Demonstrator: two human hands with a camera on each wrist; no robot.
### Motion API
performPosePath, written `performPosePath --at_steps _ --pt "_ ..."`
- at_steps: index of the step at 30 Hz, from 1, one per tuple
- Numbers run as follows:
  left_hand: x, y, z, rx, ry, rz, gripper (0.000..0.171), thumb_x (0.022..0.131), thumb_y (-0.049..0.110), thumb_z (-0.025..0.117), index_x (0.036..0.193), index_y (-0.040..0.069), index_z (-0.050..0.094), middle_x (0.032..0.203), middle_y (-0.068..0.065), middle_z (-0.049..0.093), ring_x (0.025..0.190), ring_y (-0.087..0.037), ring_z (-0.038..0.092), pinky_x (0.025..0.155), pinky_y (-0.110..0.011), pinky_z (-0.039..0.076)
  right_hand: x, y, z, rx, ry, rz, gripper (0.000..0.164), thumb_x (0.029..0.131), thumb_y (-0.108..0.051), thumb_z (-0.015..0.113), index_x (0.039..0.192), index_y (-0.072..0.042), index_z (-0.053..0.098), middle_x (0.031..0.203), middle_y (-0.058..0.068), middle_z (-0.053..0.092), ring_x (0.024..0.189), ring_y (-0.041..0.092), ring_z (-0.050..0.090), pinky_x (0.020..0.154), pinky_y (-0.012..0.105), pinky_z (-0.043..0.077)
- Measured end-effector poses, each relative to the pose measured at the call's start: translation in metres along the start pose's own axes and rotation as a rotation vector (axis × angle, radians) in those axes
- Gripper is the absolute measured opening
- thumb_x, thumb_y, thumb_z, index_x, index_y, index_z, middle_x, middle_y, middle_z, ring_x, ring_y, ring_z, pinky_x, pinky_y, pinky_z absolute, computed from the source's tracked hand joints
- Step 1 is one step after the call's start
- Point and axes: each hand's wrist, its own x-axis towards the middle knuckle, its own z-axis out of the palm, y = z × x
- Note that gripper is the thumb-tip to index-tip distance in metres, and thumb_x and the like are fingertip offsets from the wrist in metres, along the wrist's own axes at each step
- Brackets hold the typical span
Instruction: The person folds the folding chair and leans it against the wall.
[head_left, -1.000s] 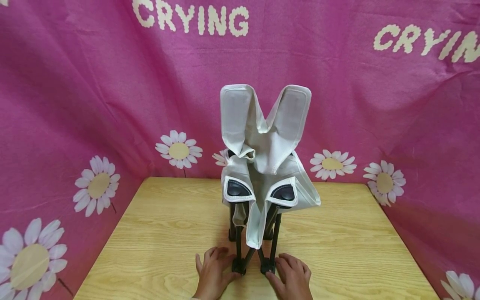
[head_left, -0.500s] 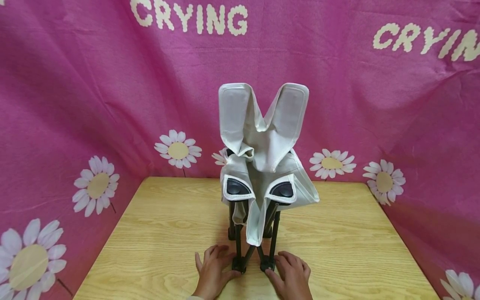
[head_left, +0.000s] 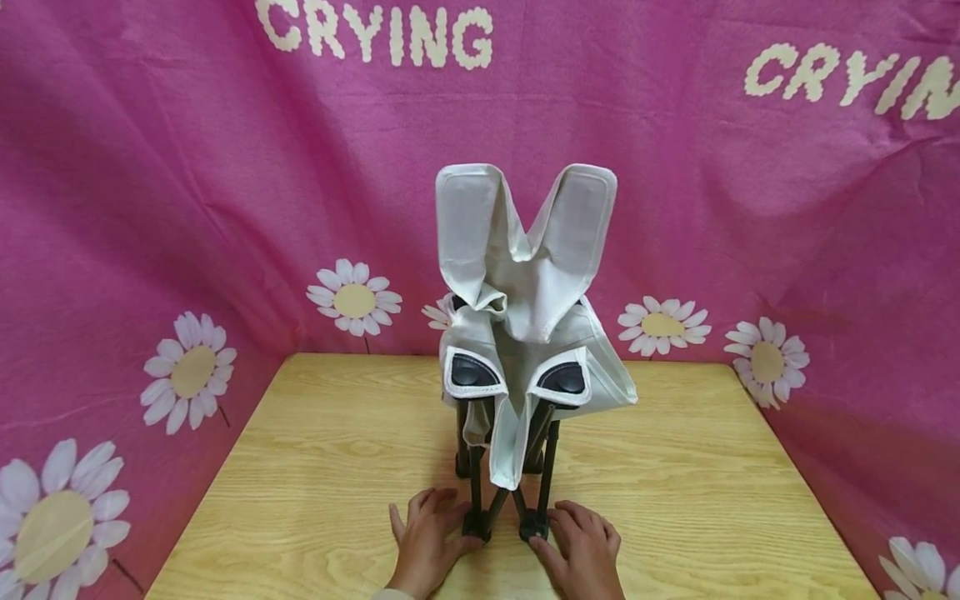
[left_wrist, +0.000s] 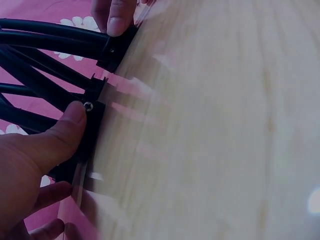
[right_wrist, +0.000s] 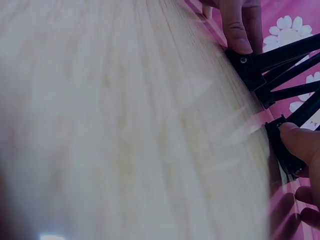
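A small folding camp chair (head_left: 558, 300) with off-white fabric stands partly folded in the middle of the table. Its fabric sags between black tube legs, with two flaps sticking up at the back. At the near left foot (head_left: 477, 525), my left hand (head_left: 429, 542) pinches the black plastic, thumb in front and fingers to the side; the left wrist view shows that thumb (left_wrist: 72, 120) by a screw. My right hand (head_left: 585, 550) pinches the near right foot (head_left: 533, 525) in the same manner, its thumb (right_wrist: 295, 137) on the front. Parts of both hands' fingers are hidden behind the feet.
The wooden table (head_left: 337, 433) carries the chair and reaches back to a pink cloth (head_left: 375, 167) printed with daisies and lettering. The same cloth hangs along the left and right sides.
Both hands keep their hold on the near feet, and the chair stays as it was. The head view has shifted only very slightly.
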Motion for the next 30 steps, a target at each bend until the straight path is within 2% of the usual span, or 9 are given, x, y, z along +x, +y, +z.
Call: performPosePath --at_steps 5,12,19,30 --pt "0.002 0.001 0.003 0.015 0.026 -0.007 0.046 0.068 0.042 0.08 0.11 0.023 0.074 0.12 -0.004 0.063 0.119 -0.032 0.043 0.092 -0.079 0.002 0.004 -0.003 0.0 -0.006 -0.024 0.037 0.042 0.082 -0.053 0.07 0.105 -0.018 0.07 0.119 0.003 0.06 0.112 0.028 0.049 0.093 0.058 0.022" --pt "0.005 0.002 0.003 0.05 0.076 0.011 0.046 0.067 0.042 0.08 0.108 0.021 0.074 0.117 -0.003 0.064 0.115 -0.031 0.046 0.09 -0.081 0.007 0.007 -0.003 0.002 -0.006 0.017 0.008 0.039 0.081 -0.05 0.072 0.104 -0.019 0.07 0.117 0.002 0.06 0.111 0.026 0.049 0.091 0.057 0.022" --pt "0.01 0.001 0.004 0.059 0.045 -0.014 0.046 0.069 0.045 0.078 0.109 0.024 0.074 0.118 -0.001 0.064 0.117 -0.029 0.045 0.092 -0.079 0.006 0.011 -0.004 0.002 -0.006 0.017 0.01 0.039 0.081 -0.048 0.073 0.106 -0.018 0.07 0.12 0.003 0.059 0.114 0.028 0.048 0.092 0.058 0.021" --pt "0.016 0.0 0.006 0.057 0.088 -0.002 0.047 0.066 0.044 0.079 0.107 0.023 0.074 0.116 -0.002 0.065 0.115 -0.029 0.046 0.09 -0.08 0.005 0.017 -0.004 0.003 -0.005 0.044 -0.01 0.037 0.081 -0.045 0.074 0.106 -0.018 0.07 0.119 0.005 0.06 0.113 0.029 0.047 0.091 0.057 0.022"
